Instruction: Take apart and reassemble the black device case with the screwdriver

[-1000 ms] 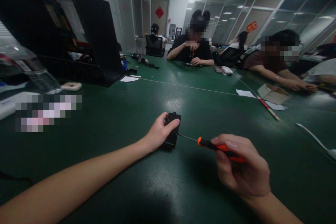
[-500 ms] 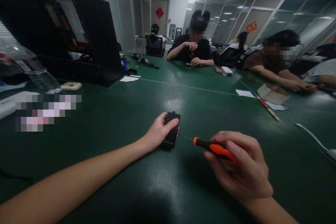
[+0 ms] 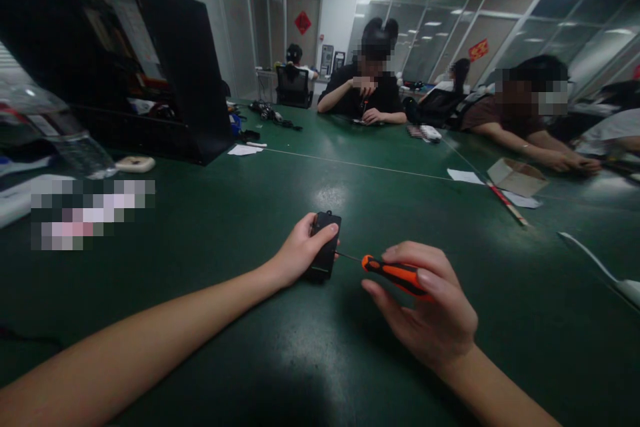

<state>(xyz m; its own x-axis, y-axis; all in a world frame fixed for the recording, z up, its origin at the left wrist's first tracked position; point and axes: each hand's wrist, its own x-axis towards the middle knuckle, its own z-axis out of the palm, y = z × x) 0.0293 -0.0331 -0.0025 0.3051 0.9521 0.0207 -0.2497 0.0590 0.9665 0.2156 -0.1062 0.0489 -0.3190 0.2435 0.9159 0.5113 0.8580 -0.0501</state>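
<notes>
My left hand (image 3: 307,243) grips a small black rectangular case (image 3: 324,261) on the green tabletop, thumb across its upper face and fingertips showing at its right edge. A small loop sticks out from the case's far end. In my right hand (image 3: 433,303) is a screwdriver (image 3: 397,273) with an orange and black handle. Its thin metal shaft points left, and the tip meets the right side of the case. Whether the tip sits in a screw is too small to tell. My right thumb is held apart below the handle.
A large black open case (image 3: 175,80) and a clear plastic bottle (image 3: 65,130) stand at left. Towards the right lie a small open box (image 3: 517,177), a red-and-tan stick (image 3: 507,203) and white papers (image 3: 465,176). Two co-workers (image 3: 363,90) sit across the green table (image 3: 225,213).
My right hand has moved left towards the case, and the screwdriver's handle is nearer to it with less shaft showing. My left hand and the case stay nearly in place.
</notes>
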